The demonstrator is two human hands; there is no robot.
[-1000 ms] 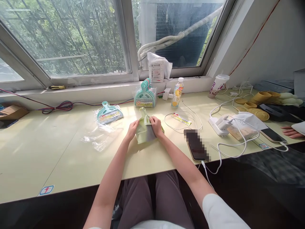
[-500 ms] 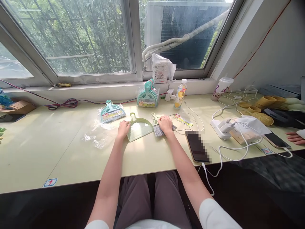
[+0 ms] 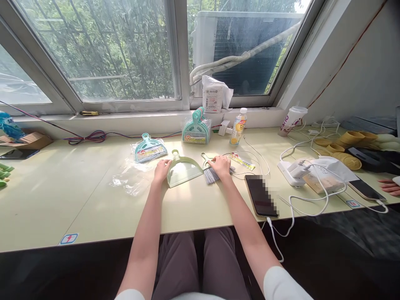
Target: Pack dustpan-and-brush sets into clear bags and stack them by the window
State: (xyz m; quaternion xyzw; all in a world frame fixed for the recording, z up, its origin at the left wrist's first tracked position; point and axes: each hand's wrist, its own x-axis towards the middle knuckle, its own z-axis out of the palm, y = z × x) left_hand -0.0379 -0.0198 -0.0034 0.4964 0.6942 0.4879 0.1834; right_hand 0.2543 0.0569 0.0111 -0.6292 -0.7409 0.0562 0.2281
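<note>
Pale desk (image 3: 93, 208), green dustpan (image 3: 184, 171) lying on it between the hands, brush (image 3: 211, 176) just to its right, right hand (image 3: 221, 166) curled over the brush, left hand (image 3: 162, 170) pinching the dustpan's left edge, label (image 3: 243, 161) beyond.

Pale green dustpan (image 3: 184, 171), grey brush bristles (image 3: 211, 176), pale yellow table (image 3: 193, 210)

Smooth, glossy plastic dustpan (image 3: 184, 173); bristly, matt brush (image 3: 211, 175); crinkled, shiny clear plastic wrapper (image 3: 129, 180).
</note>
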